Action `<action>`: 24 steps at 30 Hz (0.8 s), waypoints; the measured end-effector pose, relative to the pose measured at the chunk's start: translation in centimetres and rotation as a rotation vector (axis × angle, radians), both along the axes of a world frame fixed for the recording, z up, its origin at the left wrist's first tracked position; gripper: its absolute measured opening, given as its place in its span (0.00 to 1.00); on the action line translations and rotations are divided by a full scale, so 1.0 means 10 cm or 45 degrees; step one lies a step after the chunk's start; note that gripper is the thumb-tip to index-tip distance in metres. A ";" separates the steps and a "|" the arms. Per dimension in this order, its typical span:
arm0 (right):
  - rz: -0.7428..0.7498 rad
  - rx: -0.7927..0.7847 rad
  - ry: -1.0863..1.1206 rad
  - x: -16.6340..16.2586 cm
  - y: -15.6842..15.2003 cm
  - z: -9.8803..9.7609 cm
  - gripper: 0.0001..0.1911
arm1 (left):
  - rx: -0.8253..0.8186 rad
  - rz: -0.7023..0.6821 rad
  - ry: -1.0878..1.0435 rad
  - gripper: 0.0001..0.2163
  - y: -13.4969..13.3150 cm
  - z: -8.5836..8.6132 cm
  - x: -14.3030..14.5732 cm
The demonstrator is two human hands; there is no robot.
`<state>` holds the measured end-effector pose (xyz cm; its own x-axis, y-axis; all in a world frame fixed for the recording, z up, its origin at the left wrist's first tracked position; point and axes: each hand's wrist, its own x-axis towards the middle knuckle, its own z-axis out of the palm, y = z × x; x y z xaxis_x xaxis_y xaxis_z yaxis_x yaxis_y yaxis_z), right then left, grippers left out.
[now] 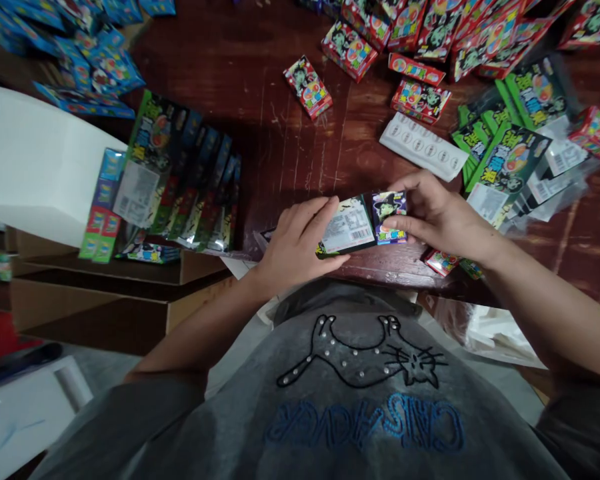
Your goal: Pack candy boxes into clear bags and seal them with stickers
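My left hand (297,243) lies closed around a black and green printed packet (353,227) with a white barcode label facing up. In my right hand (430,217), a small purple candy box (390,207) is pinched, with the thumb across its front. The box meets the right end of the packet; whether part of it sits inside, I cannot tell. Both are close to the table's front edge, just above my lap. Below the right wrist lies a small red box (443,262), partly hidden.
Several red boxes (307,87) lie scattered toward the back right. A sheet of round stickers (424,147) and a pile of flat green-black packets (510,160) are at right. Filled packets (180,180) stand in a row at left, near a white tub (35,160), blue packets (100,60) and cardboard boxes (90,300).
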<state>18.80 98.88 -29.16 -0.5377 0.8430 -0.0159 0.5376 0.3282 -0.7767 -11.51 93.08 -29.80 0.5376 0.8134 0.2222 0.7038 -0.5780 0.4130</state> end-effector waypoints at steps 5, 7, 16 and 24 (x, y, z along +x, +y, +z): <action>-0.019 -0.017 0.110 -0.06 -0.08 -0.02 0.24 | -0.038 -0.062 0.055 0.47 0.02 -0.01 0.02; -0.177 0.123 0.113 -0.13 -0.16 -0.03 0.24 | -0.065 -0.042 0.038 0.48 0.04 -0.01 0.04; -0.212 0.207 -0.019 0.13 -0.62 0.05 0.26 | -0.150 -0.119 0.041 0.42 0.15 -0.08 0.18; -0.066 0.229 -0.729 1.44 -0.76 0.36 0.56 | -0.182 -0.303 0.238 0.41 0.27 -0.07 0.27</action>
